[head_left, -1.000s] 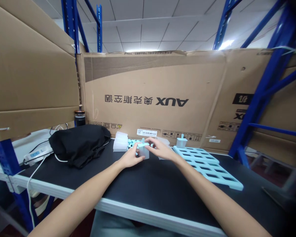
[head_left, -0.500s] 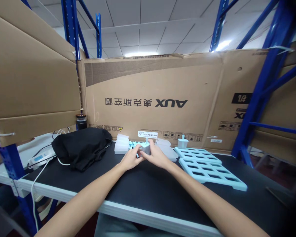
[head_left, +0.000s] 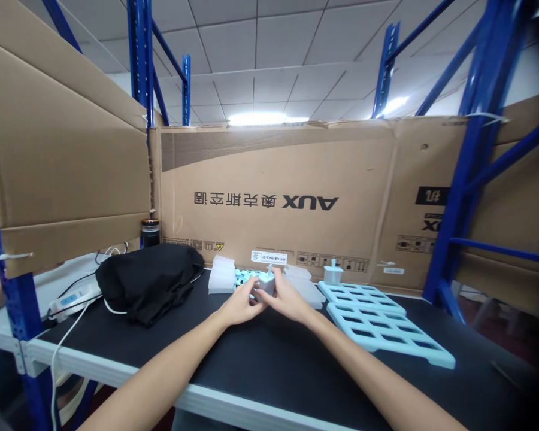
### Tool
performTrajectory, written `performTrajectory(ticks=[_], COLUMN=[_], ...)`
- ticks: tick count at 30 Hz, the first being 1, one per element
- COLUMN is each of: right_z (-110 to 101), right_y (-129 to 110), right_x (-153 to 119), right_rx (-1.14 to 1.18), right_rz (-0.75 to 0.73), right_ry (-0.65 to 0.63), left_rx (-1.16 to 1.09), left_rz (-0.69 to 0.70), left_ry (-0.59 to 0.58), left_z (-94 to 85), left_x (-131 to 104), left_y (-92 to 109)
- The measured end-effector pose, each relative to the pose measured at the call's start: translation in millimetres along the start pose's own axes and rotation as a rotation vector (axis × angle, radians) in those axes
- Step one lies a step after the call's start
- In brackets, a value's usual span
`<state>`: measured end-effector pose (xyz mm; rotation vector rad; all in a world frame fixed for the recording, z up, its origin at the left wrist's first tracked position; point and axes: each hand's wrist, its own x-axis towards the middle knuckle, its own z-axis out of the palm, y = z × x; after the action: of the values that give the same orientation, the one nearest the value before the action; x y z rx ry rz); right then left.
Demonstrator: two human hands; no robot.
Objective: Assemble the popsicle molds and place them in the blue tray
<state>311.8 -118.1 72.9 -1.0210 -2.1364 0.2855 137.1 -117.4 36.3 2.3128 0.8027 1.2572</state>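
Both hands meet over the far middle of the table around a small ice pop mould (head_left: pixel 266 284), a translucent cup with a light blue lid and an upright handle. My left hand (head_left: pixel 241 304) is closed on its left side. From the right, my right hand (head_left: pixel 288 297) grips the same mould, thumb across its front. Just behind my left hand lie several light blue lids (head_left: pixel 244 276), partly hidden by the fingers. Translucent mould cups (head_left: pixel 221 282) lie left of them, and more cups (head_left: pixel 312 293) lie behind my right hand.
Two light blue racks (head_left: pixel 440 358) with square openings lie at the right. Another lidded mould (head_left: pixel 333 273) stands behind them. A black cloth (head_left: pixel 150 281), a power strip (head_left: pixel 74 299) and a dark jar (head_left: pixel 150 232) are at the left. Cardboard (head_left: pixel 260 167) walls the back.
My view has tilted up slightly, so the table and hands sit lower in the picture. Both hands stay closed around the mould, with little visible change in grip.
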Motion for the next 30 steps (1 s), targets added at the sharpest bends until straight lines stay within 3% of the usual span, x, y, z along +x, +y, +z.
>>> performTrajectory(ticks=[9,17,26,30], right_z=[-2,-2,6,-11], right_y=[5,6,9,0], right_x=[1,4,0,5], right_rx=[0.091,0.172,0.213,0.142], right_rz=[0.065,0.099,0.118,0.11], right_ry=[0.057,0.069,0.065,0.099], left_rx=[-0.049,-0.062,0.021,0.02], left_rz=[0.049,0.021,0.025,0.012], left_ry=[0.043,0.024,0.024,0.003], left_z=[1.4,0.0,-0.4,-0.6], left_x=[0,0,-1,0], left_y=[-7,-1,-7,-3])
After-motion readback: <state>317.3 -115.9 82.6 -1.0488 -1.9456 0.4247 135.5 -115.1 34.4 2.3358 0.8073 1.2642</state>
